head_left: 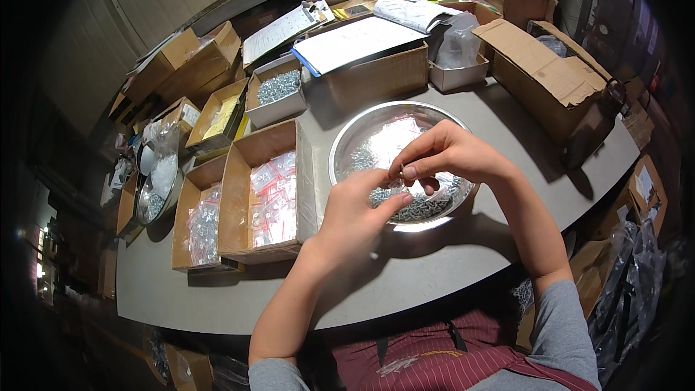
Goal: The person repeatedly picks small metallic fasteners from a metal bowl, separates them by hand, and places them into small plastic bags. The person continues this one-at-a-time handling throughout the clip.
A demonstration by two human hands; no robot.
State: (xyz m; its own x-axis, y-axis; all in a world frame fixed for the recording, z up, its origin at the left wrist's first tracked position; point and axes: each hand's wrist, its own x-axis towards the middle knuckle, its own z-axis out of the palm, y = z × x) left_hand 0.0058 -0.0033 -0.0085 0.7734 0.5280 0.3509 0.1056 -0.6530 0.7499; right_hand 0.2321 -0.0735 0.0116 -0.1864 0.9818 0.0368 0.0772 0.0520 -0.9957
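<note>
Both hands meet over a steel bowl (362, 127) at the centre of the frame, on a grey worktop (449, 253). The right hand (452, 153) comes in from the right with thumb and forefinger pressed together, pinching something small at their tips; what it is cannot be told. The left hand (355, 210) rises from the lower centre, its fingers (394, 206) curled and closed beneath the right fingertips, touching them. Whether it holds a bag is not clear.

The bowl holds a heap of small silvery screws (427, 206) along its lower rim, with clear little bags (394, 130) lying in its upper part.

Just left of the bowl stands an open carton (239, 181) filled with small bags. A second carton (190, 195) beside it, further left, holds more bags. In the upper left a white box (279, 90) holds loose screws. A large brown box (550, 72) sits at the upper right.
</note>
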